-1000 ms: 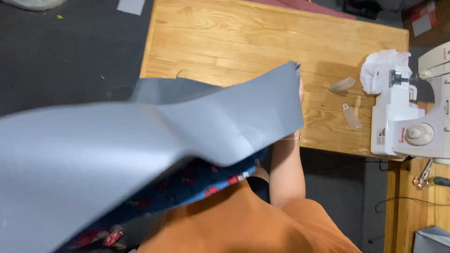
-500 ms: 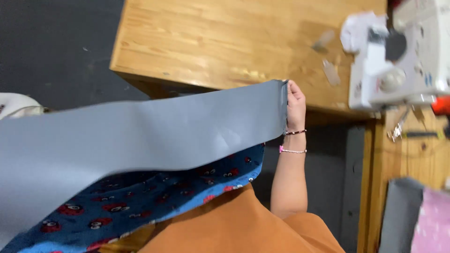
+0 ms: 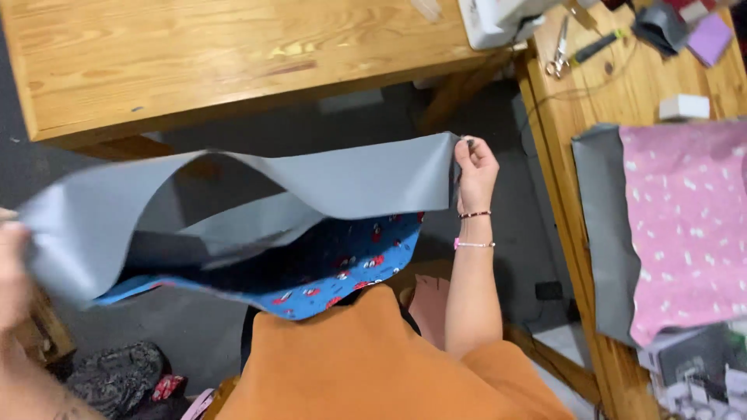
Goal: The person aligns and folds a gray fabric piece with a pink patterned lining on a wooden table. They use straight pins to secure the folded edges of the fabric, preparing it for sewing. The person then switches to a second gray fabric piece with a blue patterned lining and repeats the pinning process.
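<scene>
Two hands spread grey fabric sheet (image 3: pixel 311 187) in air below near edge of wooden table (image 3: pixel 194 54). Right hand (image 3: pixel 476 167) pinches sheet's right corner, fingers closed. Left hand (image 3: pixel 12 268) blurred, grips opposite end near frame edge. Sheet held out but slack, folded over itself mid-span; blue patterned cloth (image 3: pixel 334 268) hangs beneath it. Judged: stretching partly done, flattening left.

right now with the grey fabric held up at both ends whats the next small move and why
Probably draw the two hands apart to pull it taut. The grey fabric sags and folds between the right hand, pinching its right edge, and the left hand gripping the other end, and the blue patterned layer hangs loose under it.
</scene>
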